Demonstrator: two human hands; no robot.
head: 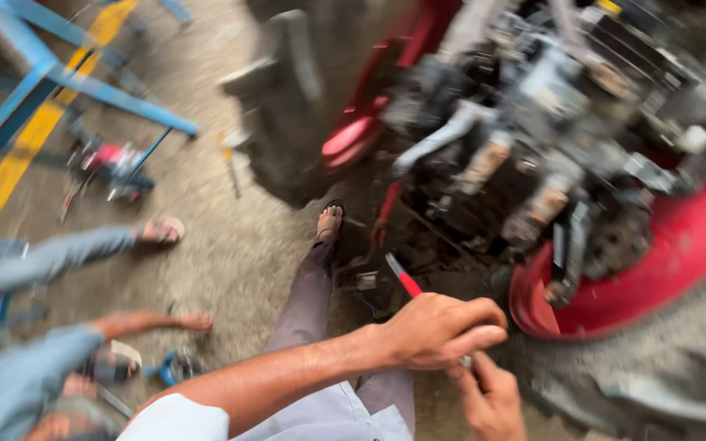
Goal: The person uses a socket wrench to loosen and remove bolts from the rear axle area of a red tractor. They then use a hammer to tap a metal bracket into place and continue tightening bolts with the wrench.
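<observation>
Hands: left fisted on red-handled tool, right pinching small part, unclear what. Step: fitting bit near engine. Next needs steady alignment.

My left hand is closed in a fist around a red-handled screwdriver, whose tip points up toward the engine of a red machine. My right hand sits just below, its fingers touching a small metal piece under the fist; the blur hides what it is. To the left, another person's sandalled feet rest on the concrete floor near a blue frame.
</observation>
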